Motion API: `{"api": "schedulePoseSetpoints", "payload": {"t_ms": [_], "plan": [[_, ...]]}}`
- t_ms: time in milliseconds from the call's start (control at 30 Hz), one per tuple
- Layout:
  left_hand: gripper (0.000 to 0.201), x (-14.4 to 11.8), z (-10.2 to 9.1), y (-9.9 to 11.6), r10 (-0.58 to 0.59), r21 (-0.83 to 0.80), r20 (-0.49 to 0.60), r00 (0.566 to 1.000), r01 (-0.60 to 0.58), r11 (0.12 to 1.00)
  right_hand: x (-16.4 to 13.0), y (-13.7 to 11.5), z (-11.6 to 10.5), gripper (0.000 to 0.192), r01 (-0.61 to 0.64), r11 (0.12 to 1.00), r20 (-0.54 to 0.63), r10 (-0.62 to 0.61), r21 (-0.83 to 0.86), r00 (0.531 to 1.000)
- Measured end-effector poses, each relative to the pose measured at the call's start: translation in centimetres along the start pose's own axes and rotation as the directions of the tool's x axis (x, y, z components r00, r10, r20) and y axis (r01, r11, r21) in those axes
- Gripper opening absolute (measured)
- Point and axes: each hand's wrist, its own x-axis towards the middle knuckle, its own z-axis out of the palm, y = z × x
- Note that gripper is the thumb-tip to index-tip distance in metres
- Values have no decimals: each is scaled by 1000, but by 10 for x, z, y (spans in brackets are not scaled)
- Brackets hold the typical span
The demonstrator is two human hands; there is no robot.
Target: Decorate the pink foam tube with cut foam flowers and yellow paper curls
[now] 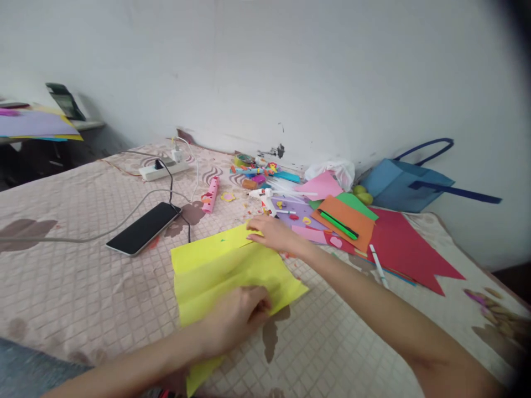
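Observation:
A sheet of yellow paper [215,276], creased across its far part, lies in front of me at an angle. My right hand [274,233] rests on its far edge, fingers stretched out to the left and thumb apart from them. Over the near part of the sheet is my left hand [238,316], blurred, with its fingers curled inward. Whatever those fingers may hold is hidden. Beyond my right hand lies a white glue gun [264,199].
A tablet [145,228] with a cable lies left, near a white power strip [164,171]. A pink paper roll [211,194] stands out beyond the sheet. To the right are red paper [409,251], orange paper [360,224], a green cutter [338,225], a white marker [378,266] and a blue bag [406,185].

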Motion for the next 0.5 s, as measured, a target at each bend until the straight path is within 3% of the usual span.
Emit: {"api": "schedulePoseSetpoints", "payload": {"t_ms": [100,233,367,500], "plan": [[15,1,4,0,37,59,26,999,-39,997,37,-10,12,22,127,991,70,-124,-37,990],[16,0,6,-2,100,104,26,995,-102,989,67,-17,22,33,159,982,127,-146,-97,981],[15,1,4,-3,106,126,44,993,-111,986,71,-16,19,17,172,977,168,-150,-128,974],[11,2,6,-2,141,215,58,988,-150,965,52,-20,4,9,132,974,118,-112,-183,987]]}}
